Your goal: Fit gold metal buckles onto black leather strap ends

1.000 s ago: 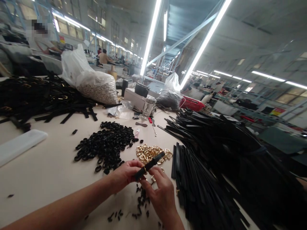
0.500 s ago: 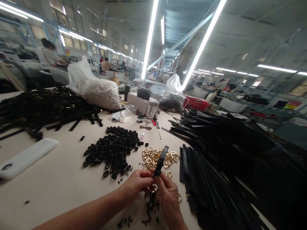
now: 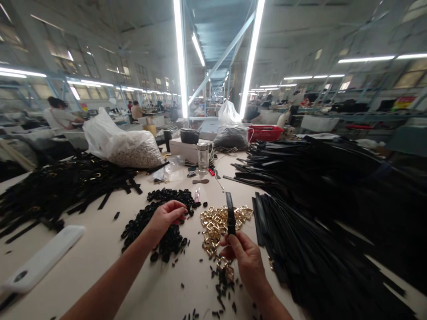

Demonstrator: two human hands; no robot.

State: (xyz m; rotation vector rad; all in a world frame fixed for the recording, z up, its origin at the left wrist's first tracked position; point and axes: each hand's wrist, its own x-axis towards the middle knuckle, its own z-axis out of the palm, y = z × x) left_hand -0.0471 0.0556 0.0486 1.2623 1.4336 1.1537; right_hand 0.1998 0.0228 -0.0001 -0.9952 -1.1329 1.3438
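My right hand (image 3: pixel 245 255) pinches a short black strap (image 3: pixel 230 209), which stands upright from my fingers over the pile of gold buckles (image 3: pixel 213 222). Whether a buckle is on the strap is unclear. Over the right side of a heap of small black loops (image 3: pixel 143 220) is my left hand (image 3: pixel 169 217), thumb and fingers drawn together. Anything between those fingertips is too small or hidden to name. Small black scraps (image 3: pixel 222 291) lie below the buckles, near my right wrist.
Long black strips (image 3: pixel 283 249) fill the right side of the table. Black straps with buckles (image 3: pixel 83 178) are heaped at the left, near a white oblong device (image 3: pixel 46 258). Behind stand a glass jar (image 3: pixel 203 158), a bag of pale bits (image 3: pixel 136 149) and a red basket (image 3: pixel 265 132).
My left hand has left the strap and moved left to the black loops. My right hand keeps the strap, a little further right. The camera view has levelled and shifted.
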